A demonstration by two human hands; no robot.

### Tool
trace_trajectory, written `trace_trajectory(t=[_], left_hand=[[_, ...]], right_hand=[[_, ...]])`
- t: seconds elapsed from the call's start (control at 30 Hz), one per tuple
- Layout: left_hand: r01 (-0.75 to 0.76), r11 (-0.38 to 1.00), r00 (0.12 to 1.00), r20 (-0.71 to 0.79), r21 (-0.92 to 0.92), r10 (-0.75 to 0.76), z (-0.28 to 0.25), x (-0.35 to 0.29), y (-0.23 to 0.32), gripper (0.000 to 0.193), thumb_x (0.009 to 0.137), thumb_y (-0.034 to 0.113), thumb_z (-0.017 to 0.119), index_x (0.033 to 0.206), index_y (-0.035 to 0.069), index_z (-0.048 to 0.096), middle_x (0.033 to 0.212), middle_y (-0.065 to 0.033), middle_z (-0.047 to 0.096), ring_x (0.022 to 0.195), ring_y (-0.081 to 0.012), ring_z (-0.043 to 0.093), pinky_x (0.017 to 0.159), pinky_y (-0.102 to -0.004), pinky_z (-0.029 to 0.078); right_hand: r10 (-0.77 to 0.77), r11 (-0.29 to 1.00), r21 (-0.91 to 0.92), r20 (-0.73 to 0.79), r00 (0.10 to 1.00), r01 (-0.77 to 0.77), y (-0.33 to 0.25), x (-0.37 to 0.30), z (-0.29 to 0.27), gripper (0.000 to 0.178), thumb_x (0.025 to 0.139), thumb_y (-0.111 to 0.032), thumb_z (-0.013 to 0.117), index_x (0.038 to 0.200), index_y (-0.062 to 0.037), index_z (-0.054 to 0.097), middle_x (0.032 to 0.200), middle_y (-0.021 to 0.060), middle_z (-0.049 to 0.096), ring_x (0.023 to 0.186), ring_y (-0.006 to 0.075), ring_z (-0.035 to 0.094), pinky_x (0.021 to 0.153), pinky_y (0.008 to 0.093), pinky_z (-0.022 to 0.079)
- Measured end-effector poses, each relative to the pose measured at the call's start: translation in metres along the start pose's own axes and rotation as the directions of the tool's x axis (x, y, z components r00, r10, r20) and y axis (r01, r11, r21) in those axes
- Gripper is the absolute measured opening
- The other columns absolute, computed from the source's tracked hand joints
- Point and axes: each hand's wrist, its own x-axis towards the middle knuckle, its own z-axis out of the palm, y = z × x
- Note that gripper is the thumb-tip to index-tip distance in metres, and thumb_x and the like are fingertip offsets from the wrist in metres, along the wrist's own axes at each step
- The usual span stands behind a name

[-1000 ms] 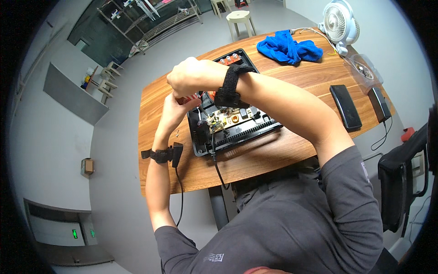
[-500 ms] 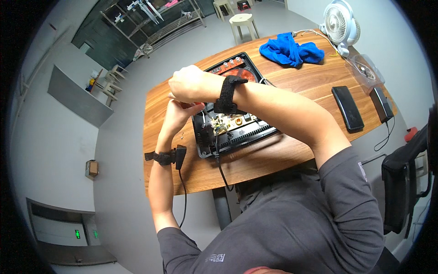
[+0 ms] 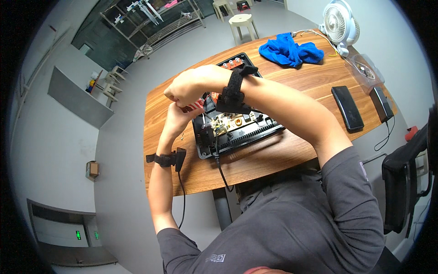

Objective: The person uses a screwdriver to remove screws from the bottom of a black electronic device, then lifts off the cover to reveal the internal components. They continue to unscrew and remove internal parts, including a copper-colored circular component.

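An opened black appliance housing (image 3: 242, 143) lies on the table with a circuit board (image 3: 221, 124) exposed inside; it looks like an induction cooker. My right arm reaches across it and covers most of its reddish coil. Over the housing's left edge, my right hand (image 3: 190, 86) is closed in a fist, and what it grips is hidden. My left hand (image 3: 175, 118) is just below, touching or nearly touching it. Its thumb and fingers are closed on a red-and-white striped object (image 3: 196, 105), partly covered by both hands.
A blue cloth (image 3: 292, 50) lies at the back of the wooden table (image 3: 301, 86). A white fan (image 3: 340, 27), a clear plastic box (image 3: 365, 73), a black phone (image 3: 347, 108) and a black adapter (image 3: 381, 105) stand to the right. A black cord (image 3: 220, 166) hangs off the front edge.
My right hand has turned at the wrist and dropped slightly, with its wrist strap rotating. More of the striped object shows now. My left hand has hardly moved.
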Motion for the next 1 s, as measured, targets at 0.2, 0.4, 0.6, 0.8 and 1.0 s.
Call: trace_trajectory(t=[0.2, 0.4, 0.6, 0.8, 1.0], left_hand=[[-0.054, 0.998, 0.991, -0.125, 0.029, 0.057, 0.007, 0.010, -0.002, 0.020, 0.079, 0.010, 0.086, 0.089, 0.001, 0.072, 0.081, -0.0035, 0.073, 0.072, -0.0070, 0.063, 0.066, -0.0261, 0.051], [0.025, 0.997, 0.999, -0.050, 0.069, -0.021, 0.001, 0.008, 0.004, 0.020, 0.081, 0.012, 0.085, 0.091, 0.001, 0.073, 0.080, -0.0033, 0.072, 0.070, -0.0087, 0.061, 0.064, -0.0274, 0.050], [-0.032, 0.975, 0.998, 0.048, -0.218, 0.043, 0.002, -0.003, 0.007, 0.028, 0.086, 0.008, 0.081, 0.111, 0.000, 0.071, 0.089, -0.0018, 0.072, 0.080, -0.0090, 0.065, 0.067, -0.0260, 0.051], [-0.057, 0.998, 0.998, 0.032, -0.017, 0.058, -0.002, 0.008, 0.001, 0.023, 0.084, 0.008, 0.083, 0.103, 0.000, 0.071, 0.091, -0.0028, 0.073, 0.080, -0.0106, 0.067, 0.067, -0.0265, 0.053], [0.007, 0.992, 1.000, -0.009, 0.129, -0.006, -0.002, 0.008, -0.011, 0.018, 0.084, 0.006, 0.082, 0.098, 0.001, 0.072, 0.090, -0.0019, 0.072, 0.080, -0.0096, 0.066, 0.070, -0.0259, 0.053]], right_hand=[[0.120, 0.979, -0.136, -0.225, 0.967, -0.153, -0.005, -0.009, 0.000, 0.035, 0.092, -0.034, 0.068, 0.089, 0.0007, 0.075, 0.079, 0.0182, 0.073, 0.078, 0.0352, 0.073, 0.070, 0.0420, 0.058], [0.135, 0.983, -0.103, -0.155, 0.979, -0.152, 0.003, -0.003, 0.009, 0.024, 0.086, -0.023, 0.068, 0.097, -0.0059, 0.080, 0.093, 0.0155, 0.077, 0.090, 0.0309, 0.075, 0.076, 0.0424, 0.059], [-0.008, 0.999, -0.033, 0.201, 0.980, 0.015, -0.002, -0.004, -0.007, 0.026, 0.086, -0.018, 0.064, 0.102, -0.0031, 0.078, 0.098, 0.0158, 0.076, 0.088, 0.0306, 0.073, 0.075, 0.0432, 0.057], [0.133, 0.979, -0.136, -0.156, 0.979, -0.155, -0.009, -0.010, 0.002, 0.028, 0.087, -0.027, 0.068, 0.101, -0.0046, 0.074, 0.094, 0.0146, 0.075, 0.092, 0.0316, 0.073, 0.076, 0.0416, 0.058], [0.125, 0.986, -0.109, -0.044, 0.991, -0.129, -0.006, -0.006, 0.001, 0.027, 0.087, -0.024, 0.066, 0.109, -0.0099, 0.072, 0.099, 0.0179, 0.073, 0.097, 0.0296, 0.072, 0.081, 0.0426, 0.057]])
